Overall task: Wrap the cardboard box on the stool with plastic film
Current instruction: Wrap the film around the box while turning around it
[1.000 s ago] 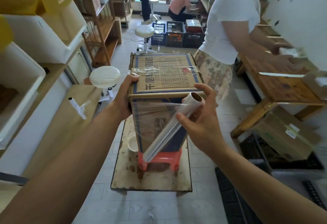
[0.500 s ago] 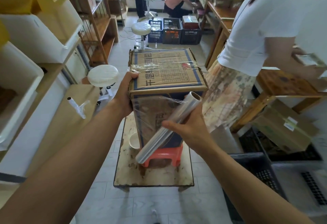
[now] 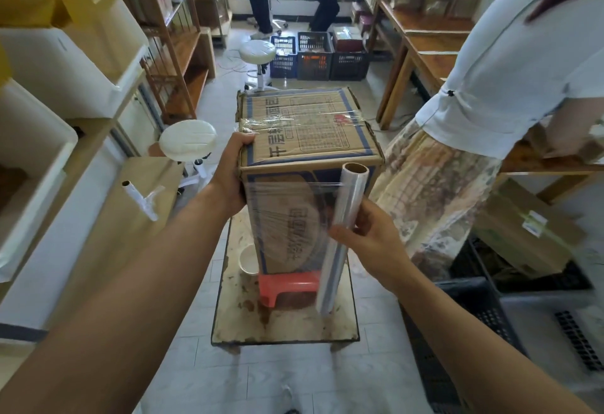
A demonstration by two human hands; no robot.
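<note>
The film roll [image 3: 348,201] has swung from a slant to nearly upright, at the near right corner of the cardboard box [image 3: 307,132], which stands on the red stool [image 3: 287,284] on the low table [image 3: 340,323]. Film is stretched across the near face. My right hand [image 3: 369,237] is wrapped round the roll, and my left hand [image 3: 230,175] grips the box's upper left edge. Next, I judge, the roll goes round the right side, away from me.

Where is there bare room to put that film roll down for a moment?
The low table's near strip, between the red stool and its front edge, is bare. Its left side holds a white cup. Right of the cardboard box is crowded: a person's skirt hangs close beside it, by the film roll.
</note>
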